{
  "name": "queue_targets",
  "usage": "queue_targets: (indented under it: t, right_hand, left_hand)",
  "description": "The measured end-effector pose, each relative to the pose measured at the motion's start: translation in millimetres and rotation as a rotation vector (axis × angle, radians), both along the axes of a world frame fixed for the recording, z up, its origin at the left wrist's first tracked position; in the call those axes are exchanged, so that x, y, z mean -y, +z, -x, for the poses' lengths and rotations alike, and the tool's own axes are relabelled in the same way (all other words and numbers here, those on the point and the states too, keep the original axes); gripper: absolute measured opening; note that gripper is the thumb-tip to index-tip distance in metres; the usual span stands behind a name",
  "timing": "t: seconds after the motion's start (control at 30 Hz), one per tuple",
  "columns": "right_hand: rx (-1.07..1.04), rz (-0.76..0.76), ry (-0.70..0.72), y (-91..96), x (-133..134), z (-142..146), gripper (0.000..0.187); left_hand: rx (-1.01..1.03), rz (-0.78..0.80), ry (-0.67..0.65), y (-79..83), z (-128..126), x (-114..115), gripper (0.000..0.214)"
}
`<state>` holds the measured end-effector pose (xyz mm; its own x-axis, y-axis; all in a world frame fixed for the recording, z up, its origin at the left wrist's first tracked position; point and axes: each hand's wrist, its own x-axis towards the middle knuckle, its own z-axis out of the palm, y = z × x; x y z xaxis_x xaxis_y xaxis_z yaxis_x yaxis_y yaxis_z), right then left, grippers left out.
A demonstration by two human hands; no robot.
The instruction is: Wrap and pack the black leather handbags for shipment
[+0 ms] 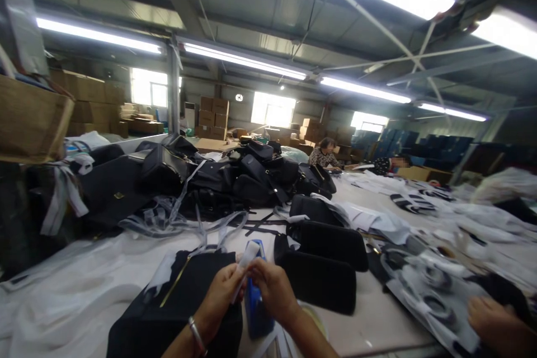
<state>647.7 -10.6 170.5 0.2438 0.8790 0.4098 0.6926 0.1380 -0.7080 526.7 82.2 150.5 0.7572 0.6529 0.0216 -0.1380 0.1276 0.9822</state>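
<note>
My left hand (pixel 223 290) is closed around a narrow white strip (pixel 250 253), whose upper end sticks out above the fingers. My right hand (pixel 272 286) meets it there, thumb and fingers pinched at the strip's edge. Directly below both hands lies a long blue object (pixel 257 313), partly covered; its kind is unclear. Left of it, under my left forearm, is a black bag (pixel 205 274) with a gold zipper (pixel 175 281) and white paper at its side. Flat black padded pieces (pixel 321 282) rest to the right of my right hand.
Beyond is a heap of black bags (pixel 260 176), with clear plastic-wrapped straps (pixel 168 221) in front. White sheeting (pixel 84 296) covers the left side. Another person's hand (pixel 497 319) is at the right, beside plastic-wrapped pieces (pixel 436 285). A person (pixel 323 154) sits across the table.
</note>
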Motion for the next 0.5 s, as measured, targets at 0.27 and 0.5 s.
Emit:
queue_targets:
  t: [0.27, 0.5]
  right_hand:
    - [0.174, 0.02, 0.001, 2.4, -3.4, -5.4, 0.017]
    - [0.08, 0.075, -0.036, 3.3, -11.9, -8.9, 0.05]
  left_hand:
    - [-0.004, 0.064, -0.126, -3.2, -1.6, -6.5, 0.044]
    - [0.006, 0.091, -0.108, -8.0, 0.4, -7.7, 0.041]
